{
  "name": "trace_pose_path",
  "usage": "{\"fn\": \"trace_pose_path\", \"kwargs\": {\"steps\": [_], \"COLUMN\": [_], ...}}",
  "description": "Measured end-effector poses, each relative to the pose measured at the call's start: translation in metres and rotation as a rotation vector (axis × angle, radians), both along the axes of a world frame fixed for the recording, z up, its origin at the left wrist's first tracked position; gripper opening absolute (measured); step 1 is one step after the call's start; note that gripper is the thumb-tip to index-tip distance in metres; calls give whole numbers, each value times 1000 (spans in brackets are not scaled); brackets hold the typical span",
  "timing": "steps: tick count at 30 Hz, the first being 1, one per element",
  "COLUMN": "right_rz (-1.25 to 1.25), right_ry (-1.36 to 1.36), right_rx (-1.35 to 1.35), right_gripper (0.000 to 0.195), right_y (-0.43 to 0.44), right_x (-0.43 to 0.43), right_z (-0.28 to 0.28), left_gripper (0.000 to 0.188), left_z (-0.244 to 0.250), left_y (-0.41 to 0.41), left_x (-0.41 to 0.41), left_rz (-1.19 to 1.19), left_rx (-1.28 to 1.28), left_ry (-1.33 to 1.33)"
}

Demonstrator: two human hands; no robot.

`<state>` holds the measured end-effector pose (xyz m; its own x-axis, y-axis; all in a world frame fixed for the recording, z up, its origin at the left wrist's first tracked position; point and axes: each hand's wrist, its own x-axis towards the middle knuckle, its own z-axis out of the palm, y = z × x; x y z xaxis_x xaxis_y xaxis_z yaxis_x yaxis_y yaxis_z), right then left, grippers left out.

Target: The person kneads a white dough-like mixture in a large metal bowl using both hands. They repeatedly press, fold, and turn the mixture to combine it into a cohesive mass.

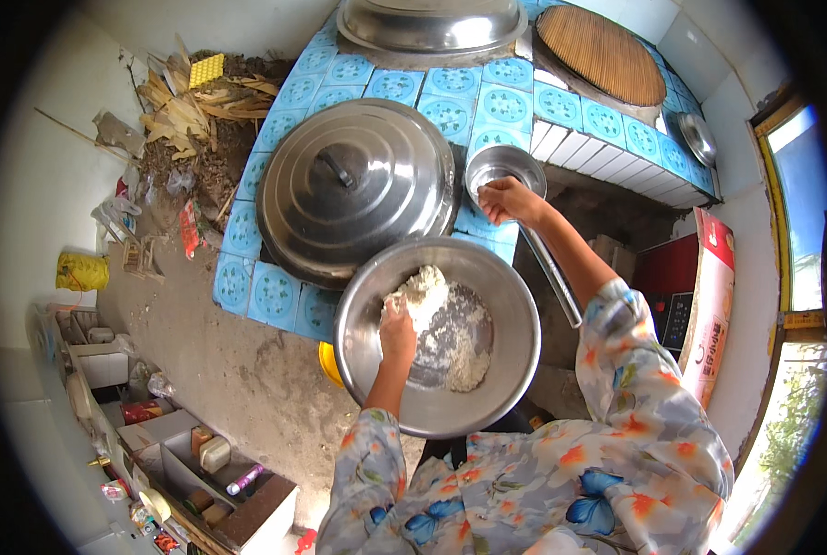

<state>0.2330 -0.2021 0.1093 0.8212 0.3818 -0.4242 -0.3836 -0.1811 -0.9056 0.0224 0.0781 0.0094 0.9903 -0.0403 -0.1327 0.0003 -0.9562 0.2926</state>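
Before me is a wide stainless steel basin [507, 347] with a lump of floury dough [424, 295] at its far left. My left hand [398, 329] grips the near side of that lump, its fingertips partly hidden in it. Loose flour and crumbs [469, 361] lie on the basin's bottom. My right hand [507, 200] is over the near rim of a long-handled metal dipper [504, 156], fingers curled; whether they hold anything is hidden. The dipper's bowl is at the tiled stove's edge, and its handle runs toward me under my right forearm.
A large domed metal lid [358, 201] covers part of the blue-tiled stove top [275, 291], close to the basin. Farther back are another metal lid [434, 28] and a round slatted wooden cover [601, 55]. Dry husks [177, 111] lie left; an open cabinet [198, 472] stands lower left.
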Motion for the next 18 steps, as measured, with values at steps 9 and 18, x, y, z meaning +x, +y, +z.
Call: {"fn": "trace_pose_path", "kwargs": {"steps": [9, 18], "right_rz": [217, -30], "right_ry": [-298, -21], "right_rx": [-211, 295], "right_gripper": [28, 29], "right_y": [82, 79], "right_x": [-207, -244], "right_z": [-19, 18], "left_gripper": [54, 44], "left_z": [-38, -25], "left_y": [20, 22], "left_x": [23, 7], "left_rz": [-246, -266], "left_rx": [-274, -170], "left_ry": [140, 46]}}
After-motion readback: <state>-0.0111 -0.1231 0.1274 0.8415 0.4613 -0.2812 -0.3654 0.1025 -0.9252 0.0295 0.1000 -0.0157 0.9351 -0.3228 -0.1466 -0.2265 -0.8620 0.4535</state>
